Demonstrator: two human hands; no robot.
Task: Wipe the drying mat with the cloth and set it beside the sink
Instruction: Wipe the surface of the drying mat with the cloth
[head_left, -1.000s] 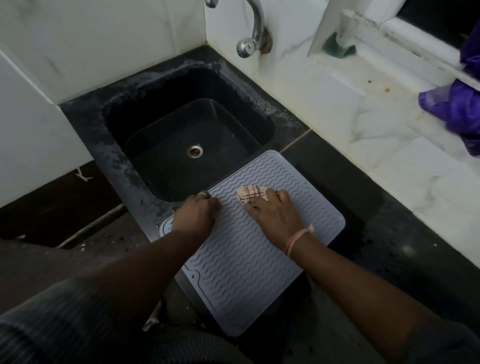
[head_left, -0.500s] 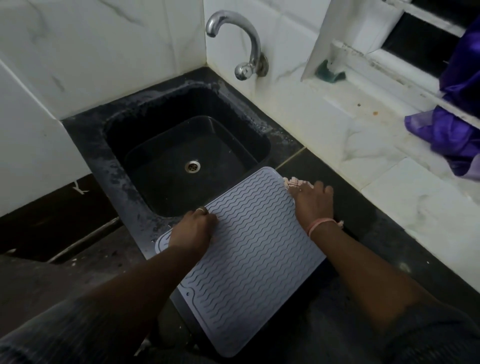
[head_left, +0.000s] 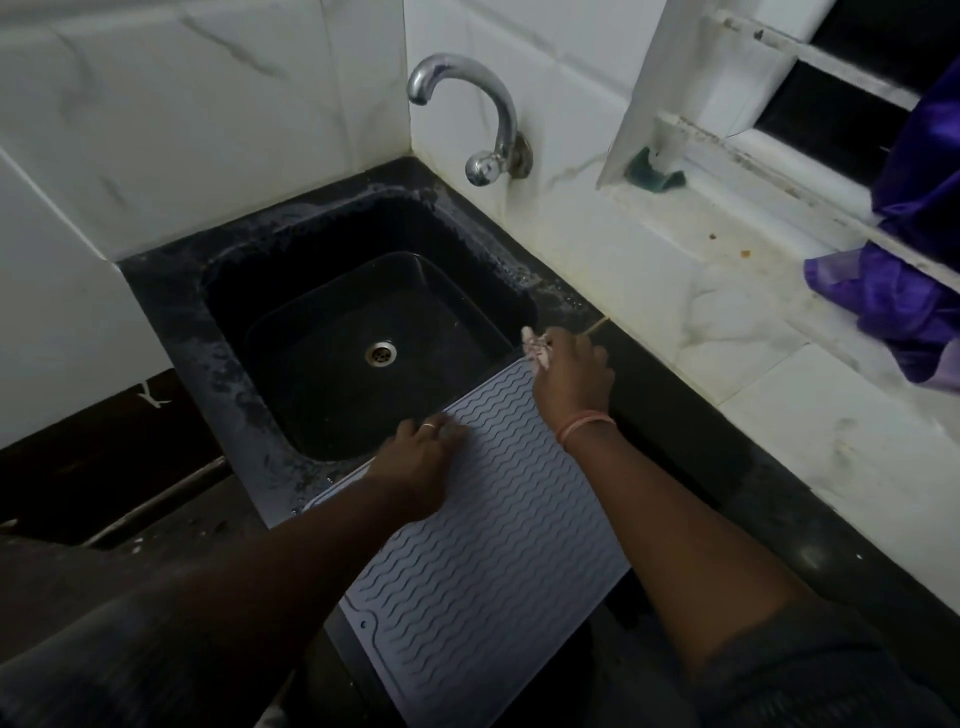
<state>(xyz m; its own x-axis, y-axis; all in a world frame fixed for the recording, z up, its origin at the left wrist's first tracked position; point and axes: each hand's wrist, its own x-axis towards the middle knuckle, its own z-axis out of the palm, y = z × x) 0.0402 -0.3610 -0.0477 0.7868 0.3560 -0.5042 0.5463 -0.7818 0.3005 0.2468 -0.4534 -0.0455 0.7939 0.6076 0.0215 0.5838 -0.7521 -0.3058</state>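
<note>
The right hand (head_left: 571, 376), just right of the frame's centre, has its fingers curled shut around a small pale cloth (head_left: 535, 349), of which only a crumpled tuft shows past the knuckles. That hand sits at the far corner of the drying mat (head_left: 483, 561), right where the mat's top edge meets the sink's rim. The left hand (head_left: 415, 467), lower and left of centre, presses flat on the mat's left edge with its fingers spread and loosely bent, a ring on one; it pins the mat rather than grasping it.

The mat is grey silicone with wavy ridges. Its long axis runs diagonally, from the cloth-holding hand at centre down to the bottom middle of the frame. Its upper left edge overlaps the corner of the black sink (head_left: 291, 291); the rest lies on the dark countertop (head_left: 701, 441).

From the cloth, nearly all the mat lies toward the bottom of the frame, so a wiping stroke would probably be drawn back down along that diagonal. The right hand is the nearer one for it. The mat likely needs shifting rightward, clear of the basin, before it counts as set beside the sink.

A chrome tap (head_left: 467, 114) stands above the basin at upper centre.
</note>
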